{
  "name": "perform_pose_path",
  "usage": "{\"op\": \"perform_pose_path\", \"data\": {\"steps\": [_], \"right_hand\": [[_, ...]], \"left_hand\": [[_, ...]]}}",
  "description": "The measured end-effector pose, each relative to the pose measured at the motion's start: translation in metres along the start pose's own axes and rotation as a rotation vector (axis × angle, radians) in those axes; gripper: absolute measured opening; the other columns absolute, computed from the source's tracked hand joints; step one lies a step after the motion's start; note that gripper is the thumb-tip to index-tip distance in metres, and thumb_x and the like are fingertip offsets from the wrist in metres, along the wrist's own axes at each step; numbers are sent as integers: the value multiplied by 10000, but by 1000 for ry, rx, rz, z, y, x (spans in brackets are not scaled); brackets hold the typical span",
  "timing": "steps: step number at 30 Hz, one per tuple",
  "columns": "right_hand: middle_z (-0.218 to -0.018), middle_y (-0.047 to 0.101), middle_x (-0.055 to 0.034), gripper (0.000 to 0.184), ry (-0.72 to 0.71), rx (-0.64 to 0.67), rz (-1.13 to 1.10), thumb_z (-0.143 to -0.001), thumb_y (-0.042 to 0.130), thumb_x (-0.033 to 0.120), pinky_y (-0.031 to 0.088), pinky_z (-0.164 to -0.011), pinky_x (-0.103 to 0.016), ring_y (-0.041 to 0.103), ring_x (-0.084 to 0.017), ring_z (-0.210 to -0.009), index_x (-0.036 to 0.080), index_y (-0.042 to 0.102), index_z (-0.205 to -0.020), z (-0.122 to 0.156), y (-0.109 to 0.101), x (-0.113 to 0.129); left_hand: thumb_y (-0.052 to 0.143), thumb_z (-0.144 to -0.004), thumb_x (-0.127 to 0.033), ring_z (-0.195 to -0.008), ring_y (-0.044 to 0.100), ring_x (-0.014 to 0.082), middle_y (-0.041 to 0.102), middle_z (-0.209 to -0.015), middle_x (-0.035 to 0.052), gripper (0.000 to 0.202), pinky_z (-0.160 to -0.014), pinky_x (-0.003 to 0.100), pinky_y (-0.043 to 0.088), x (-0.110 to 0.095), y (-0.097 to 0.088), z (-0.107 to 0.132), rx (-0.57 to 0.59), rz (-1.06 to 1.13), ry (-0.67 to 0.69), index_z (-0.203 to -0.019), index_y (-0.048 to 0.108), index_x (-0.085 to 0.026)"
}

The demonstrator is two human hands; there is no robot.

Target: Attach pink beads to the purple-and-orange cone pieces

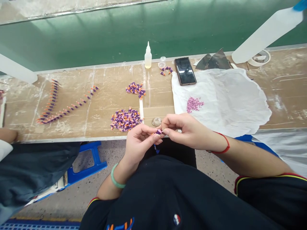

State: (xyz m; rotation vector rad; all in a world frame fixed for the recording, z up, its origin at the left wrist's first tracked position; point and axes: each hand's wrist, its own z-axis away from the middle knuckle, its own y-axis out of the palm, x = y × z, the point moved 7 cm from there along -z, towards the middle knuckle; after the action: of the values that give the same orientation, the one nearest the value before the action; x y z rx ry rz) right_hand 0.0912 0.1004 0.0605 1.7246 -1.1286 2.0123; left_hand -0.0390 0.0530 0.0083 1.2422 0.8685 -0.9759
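Just over the table's front edge, my left hand (141, 140) pinches a small purple-and-orange piece (158, 131) between thumb and fingertips. My right hand (182, 129) meets it from the right, its fingers pinched close to the piece; what they hold is too small to make out. Behind the fingers sits a small round clear dish (156, 121). A large pile of similar purple-and-orange pieces (126, 119) lies left of my hands, with a smaller pile (135, 88) farther back. Tiny pink bits (193, 104) are heaped on a white cloth (230, 99) to the right.
Purple-and-orange pieces stand in a bent row (54, 95) at the left. At the back are a dropper bottle (148, 57), a clear cup (162, 61), a phone (185, 71) and a tape roll (260, 58). Another person's arm (8, 135) shows at far left, by a blue stool (94, 159).
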Motion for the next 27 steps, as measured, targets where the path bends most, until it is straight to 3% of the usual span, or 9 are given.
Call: {"op": "perform_pose_path", "data": {"steps": [9,18,27], "right_hand": [[-714,666,7,95,-124,-53,150,-901,507,183,423,-546,-193,580,-91,-582,188,547,-815,5,0,10],[-682,618,23,139,-201,-102,257,-901,492,150,404,-541,-203,567,-92,-564,212,458,-782,8,2,13],[-704,658,15,119,-201,-100,242,-926,493,155,435,-538,-205,583,-95,-564,207,519,-823,10,0,13]], "left_hand": [[934,-652,-421,-540,722,143,772,-690,14,355,-538,208,619,-2,4,0,-35,25,1,-742,700,-169],[937,-636,-445,-510,698,138,762,-665,18,383,-523,223,612,1,3,-4,-20,37,-33,-733,694,-164],[905,-675,-486,-541,711,152,761,-684,27,401,-543,239,618,-1,7,-3,7,-18,-42,-764,679,-167]]}}
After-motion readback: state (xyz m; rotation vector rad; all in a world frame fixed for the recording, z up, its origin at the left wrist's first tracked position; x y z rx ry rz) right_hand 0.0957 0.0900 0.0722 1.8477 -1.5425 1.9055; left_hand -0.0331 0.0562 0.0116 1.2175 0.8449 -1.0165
